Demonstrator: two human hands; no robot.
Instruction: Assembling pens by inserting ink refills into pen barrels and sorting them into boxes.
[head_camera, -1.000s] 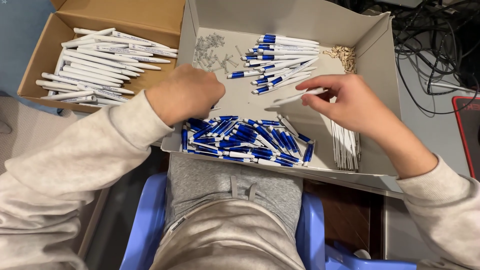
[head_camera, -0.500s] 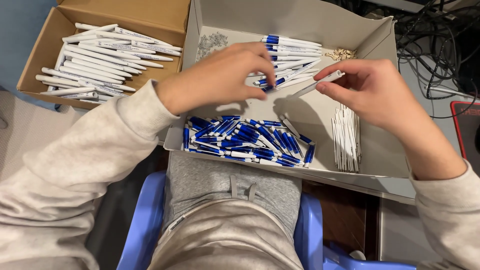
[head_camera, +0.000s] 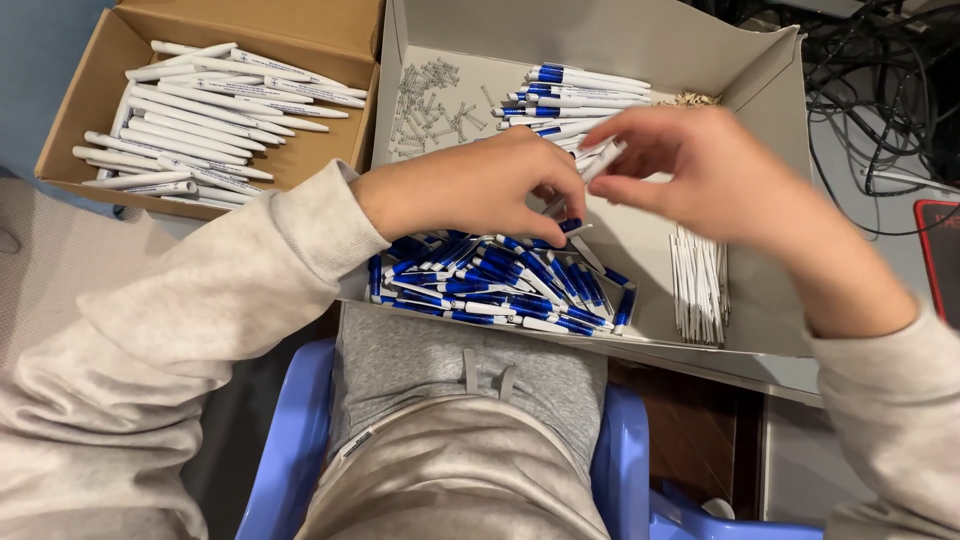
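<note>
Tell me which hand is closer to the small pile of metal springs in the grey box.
Left. The left hand lies just below and right of the springs; the right hand is farther off to their right, beyond the blue-and-white pens.
</note>
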